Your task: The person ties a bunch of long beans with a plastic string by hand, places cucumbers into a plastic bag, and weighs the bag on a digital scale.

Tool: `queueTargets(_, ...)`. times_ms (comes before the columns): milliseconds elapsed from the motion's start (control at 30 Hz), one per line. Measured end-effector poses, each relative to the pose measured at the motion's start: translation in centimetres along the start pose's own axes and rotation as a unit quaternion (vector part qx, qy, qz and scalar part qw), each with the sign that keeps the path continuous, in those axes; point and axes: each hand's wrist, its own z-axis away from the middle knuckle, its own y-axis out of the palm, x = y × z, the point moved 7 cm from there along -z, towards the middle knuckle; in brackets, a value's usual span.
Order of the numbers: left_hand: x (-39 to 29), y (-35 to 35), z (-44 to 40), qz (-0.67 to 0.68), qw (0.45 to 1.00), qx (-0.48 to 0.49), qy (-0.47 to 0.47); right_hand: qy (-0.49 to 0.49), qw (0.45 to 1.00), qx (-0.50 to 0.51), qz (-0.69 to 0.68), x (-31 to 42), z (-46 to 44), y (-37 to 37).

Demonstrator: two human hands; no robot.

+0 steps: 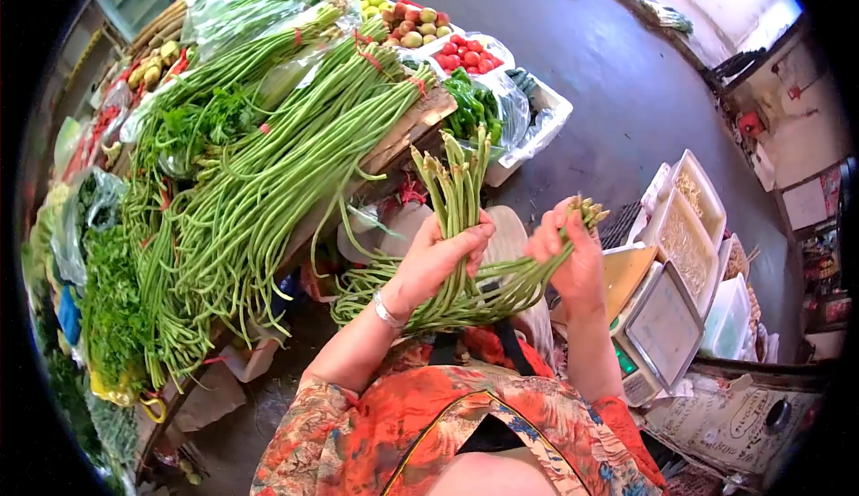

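Observation:
My left hand [447, 247], with a silver bracelet at the wrist, is wrapped round a bundle of long green beans [458, 187]. Their stem ends point up above the fist, and the long pods hang down and curve across my lap. My right hand [570, 250] is closed round a second, smaller bunch of long beans [519, 283], whose pale tips stick out past the fingers. The pods of both bunches run together in front of my body. Close to my left arm, more long beans [277, 192] lie in tied bundles on the stall.
A digital scale [658, 326] stands at my right, beside white trays [711, 201] of sprouts. Beyond the beans are a box of green peppers [470, 107], red tomatoes [467, 55] and round fruit [416, 26]. Leafy greens [116, 281] cover the stall's left end.

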Motion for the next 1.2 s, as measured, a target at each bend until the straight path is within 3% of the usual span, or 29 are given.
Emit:
queueTargets(67, -0.8, -0.2, 0.5, -0.027, 0.999, 0.041, -0.001, -0.021, 0.999, 0.024, -0.032, 2.4, -0.3, 0.4)
queueTargets(267, -2.3, 0.2, 1.8, -0.046, 0.999, 0.026, -0.006, -0.122, 0.992, -0.010, 0.021, 7.9, -1.2, 1.1)
queueTargets(333, -1.3, 0.7, 1.8, -0.077, 0.996, 0.045, -0.010, -0.038, 0.982, -0.072, 0.173, 4.9, -1.7, 1.3)
queueTargets(433, 0.3, 1.0, 2.0, -0.046, 0.996, 0.068, -0.017, 0.026, 0.984, -0.090, 0.152, 1.2, -1.7, 1.5)
queueTargets(600, 1.5, 1.9, 2.4, -0.105, 0.990, 0.083, -0.051, -0.006, 0.986, -0.074, 0.151, -0.3, -1.6, 0.9)
queueTargets(700, 1.8, 1.6, 2.1, -0.026, 0.998, 0.052, -0.038, -0.022, 0.987, -0.094, 0.131, 0.0, -1.3, 0.5)
queueTargets(967, 2.6, 1.0, 1.7, -0.056, 0.998, 0.027, -0.034, -0.024, 0.988, -0.106, 0.105, -0.4, -1.3, -1.2)
queueTargets(1200, 4.2, 1.4, 1.6, -0.040, 0.994, 0.059, -0.078, 0.029, 0.984, -0.149, 0.089, -1.2, -1.1, -3.1)
